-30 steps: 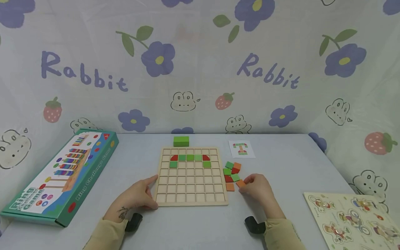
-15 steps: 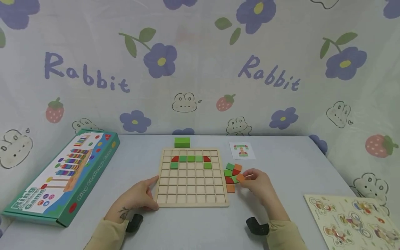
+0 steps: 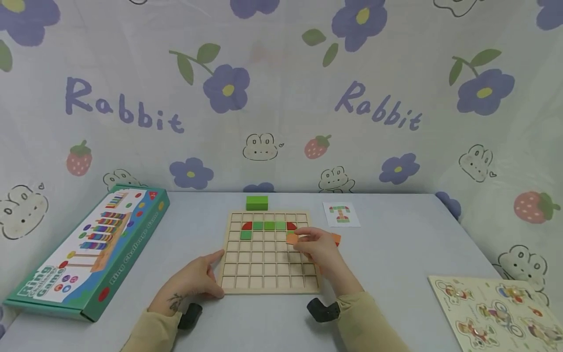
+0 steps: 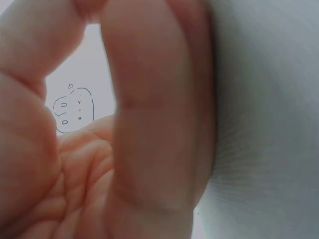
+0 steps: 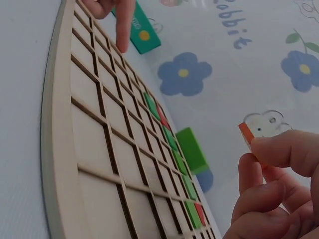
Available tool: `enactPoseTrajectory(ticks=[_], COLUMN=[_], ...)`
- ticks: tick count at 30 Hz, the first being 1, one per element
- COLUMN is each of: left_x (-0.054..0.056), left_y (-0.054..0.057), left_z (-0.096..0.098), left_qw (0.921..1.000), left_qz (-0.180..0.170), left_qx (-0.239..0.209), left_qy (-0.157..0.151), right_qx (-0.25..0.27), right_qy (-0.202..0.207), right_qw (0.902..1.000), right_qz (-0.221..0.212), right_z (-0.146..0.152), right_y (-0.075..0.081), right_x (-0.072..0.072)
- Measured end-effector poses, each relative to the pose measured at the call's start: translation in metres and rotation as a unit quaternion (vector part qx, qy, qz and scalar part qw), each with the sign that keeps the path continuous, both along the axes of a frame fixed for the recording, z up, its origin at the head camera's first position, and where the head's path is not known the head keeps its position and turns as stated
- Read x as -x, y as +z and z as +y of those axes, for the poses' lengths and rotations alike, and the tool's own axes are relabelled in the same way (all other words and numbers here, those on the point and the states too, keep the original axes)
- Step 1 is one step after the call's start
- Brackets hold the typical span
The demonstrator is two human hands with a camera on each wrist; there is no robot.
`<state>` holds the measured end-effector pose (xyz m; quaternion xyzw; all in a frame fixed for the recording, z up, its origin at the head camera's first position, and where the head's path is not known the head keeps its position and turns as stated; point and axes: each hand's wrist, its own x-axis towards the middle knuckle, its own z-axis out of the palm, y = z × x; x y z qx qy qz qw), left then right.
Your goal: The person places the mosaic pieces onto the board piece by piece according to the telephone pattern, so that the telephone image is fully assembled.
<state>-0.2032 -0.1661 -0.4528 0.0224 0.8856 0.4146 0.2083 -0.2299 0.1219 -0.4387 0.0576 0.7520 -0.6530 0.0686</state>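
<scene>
A wooden grid board [image 3: 269, 282] lies before me. Red corner tiles with rounded edges and green square tiles sit in its upper rows. My right hand [image 3: 323, 254] is over the board's right part, pinching an orange square tile [image 3: 292, 238] between thumb and finger; the right wrist view shows this orange tile [image 5: 245, 133] raised above the grid. Against the board's left edge rests my left hand [image 3: 193, 276], index finger extended and thumb near the lower corner. Loose tiles [image 3: 336, 238] right of the board are mostly hidden behind my right hand.
Behind the board stands a green block [image 3: 257, 203]. A pattern card [image 3: 352, 220] lies at the back right. The left side holds a green game box [image 3: 92, 254], and a picture puzzle board [image 3: 472, 303] occupies the right front corner.
The right hand has lifted the orange tile from the loose pile and carried it left over the board. My left hand stays at the board's edge.
</scene>
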Motion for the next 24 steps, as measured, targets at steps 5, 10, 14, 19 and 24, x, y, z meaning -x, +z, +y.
enactPoseTrajectory(ticks=[5, 10, 14, 19, 24], left_x=[0.000, -0.001, -0.001, 0.000, 0.000], left_y=[0.000, -0.001, -0.002, -0.002, -0.002], left_z=[0.000, -0.001, -0.001, -0.001, -0.001], left_qw=[1.0000, 1.0000, 1.0000, 0.9999, 0.9999], left_qz=[0.007, 0.007, 0.008, 0.012, 0.012], left_qx=[-0.002, -0.005, -0.006, -0.006, -0.006], left_qy=[-0.002, 0.000, -0.001, 0.000, -0.001], right_qx=[-0.034, -0.085, -0.117, -0.147, -0.170], right_qy=[0.004, 0.017, 0.013, 0.013, 0.016], right_qw=[0.9994, 0.9962, 0.9928, 0.9885, 0.9850], right_qz=[-0.002, -0.005, -0.021, -0.030, -0.027], right_z=[-0.021, -0.036, -0.045, -0.054, -0.059], right_y=[0.000, -0.001, -0.001, -0.002, -0.005], right_x=[0.011, 0.024, 0.035, 0.046, 0.050])
